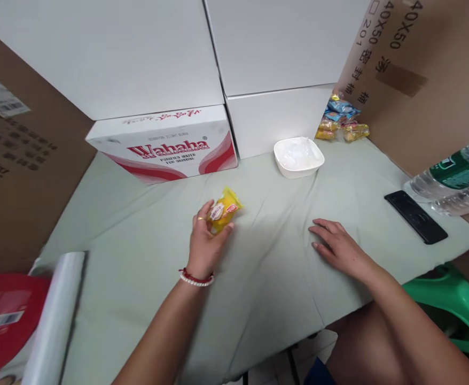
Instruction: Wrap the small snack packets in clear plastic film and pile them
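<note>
The left hand pinches a yellow snack pack just above the tabletop. The right hand lies flat and open, holding nothing, near a white bowl.

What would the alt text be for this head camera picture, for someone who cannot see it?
A person's left hand holds a small yellow snack packet above a pale green tablecloth, while the right hand rests flat on the cloth. Behind sit a white bowl, a Wahaha box and more packets; a black phone lies at right.
</note>
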{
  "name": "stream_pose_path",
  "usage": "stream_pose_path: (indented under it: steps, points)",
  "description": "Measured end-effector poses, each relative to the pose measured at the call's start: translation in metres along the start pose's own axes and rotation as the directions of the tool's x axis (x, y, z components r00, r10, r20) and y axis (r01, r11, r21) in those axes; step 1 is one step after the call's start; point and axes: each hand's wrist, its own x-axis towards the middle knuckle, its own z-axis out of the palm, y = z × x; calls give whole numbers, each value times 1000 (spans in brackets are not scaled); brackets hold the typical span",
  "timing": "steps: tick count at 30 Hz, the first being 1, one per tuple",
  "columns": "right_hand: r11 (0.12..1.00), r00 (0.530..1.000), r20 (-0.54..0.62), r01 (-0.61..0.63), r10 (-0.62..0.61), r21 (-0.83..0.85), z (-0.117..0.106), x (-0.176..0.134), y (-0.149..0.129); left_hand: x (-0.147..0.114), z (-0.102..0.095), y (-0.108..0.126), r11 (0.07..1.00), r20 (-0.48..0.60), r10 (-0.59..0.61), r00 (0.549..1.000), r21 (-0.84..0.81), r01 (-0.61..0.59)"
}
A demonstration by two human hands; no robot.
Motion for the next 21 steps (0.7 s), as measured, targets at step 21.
stream_pose_path:
  steps: [21]
  points:
    - [911, 957, 6, -277, 289, 304, 8, 12, -45, 2, 30, -11, 918, 188, 268, 945, 248, -310]
